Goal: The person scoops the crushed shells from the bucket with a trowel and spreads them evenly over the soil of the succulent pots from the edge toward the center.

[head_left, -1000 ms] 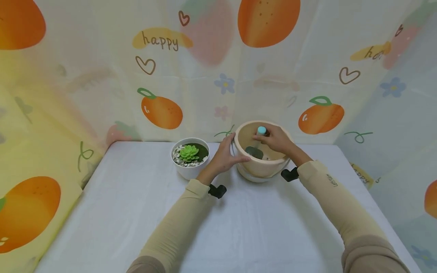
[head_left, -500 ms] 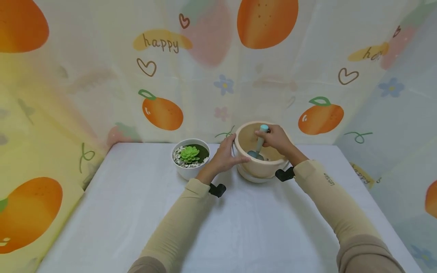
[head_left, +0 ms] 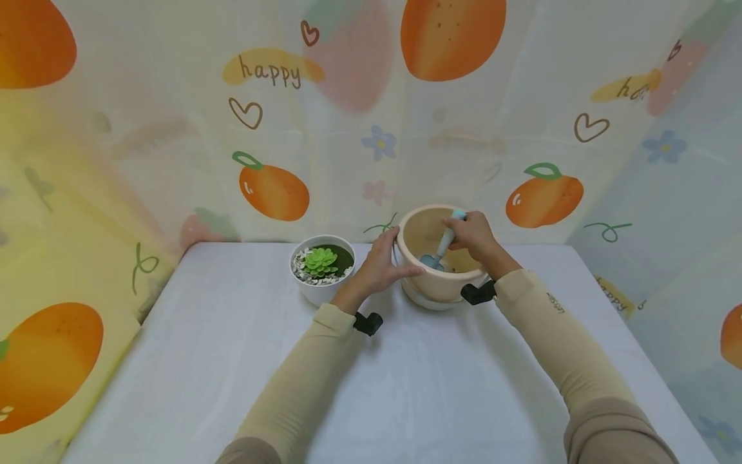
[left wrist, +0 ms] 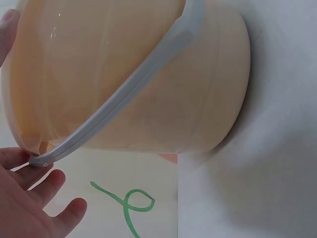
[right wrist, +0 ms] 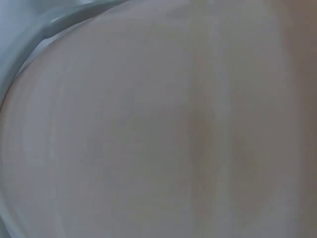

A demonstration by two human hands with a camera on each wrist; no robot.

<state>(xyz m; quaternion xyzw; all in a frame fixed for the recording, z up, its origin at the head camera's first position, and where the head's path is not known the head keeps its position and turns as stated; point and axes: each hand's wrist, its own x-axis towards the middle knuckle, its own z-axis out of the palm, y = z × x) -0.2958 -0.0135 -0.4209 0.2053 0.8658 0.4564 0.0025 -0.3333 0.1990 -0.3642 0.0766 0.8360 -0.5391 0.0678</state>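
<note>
A beige bucket (head_left: 435,286) with a pale grey handle (left wrist: 124,94) folded down its side stands toward the back of the table. My left hand (head_left: 375,265) spans its left side, thumb at the front rim and fingers at the rim farther back. In the left wrist view two fingertips touch the handle's end. Over the bucket, my right hand (head_left: 474,236) grips a small light-blue shovel (head_left: 445,243) by its handle. The shovel leans right, its blade low inside the bucket. The bucket's wall (right wrist: 148,124) fills most of the blurred right wrist view.
Left of the bucket is a white pot (head_left: 319,294) holding a green succulent (head_left: 321,261), white pebbles and a dark patch. A white cloth (head_left: 406,399) covers the table. Behind hangs a fruit-printed curtain (head_left: 336,167), close to the bucket.
The shovel has swung from nearly upright to leaning right, as my right hand moved right with its handle. My left hand, the bucket and the pot have stayed in place.
</note>
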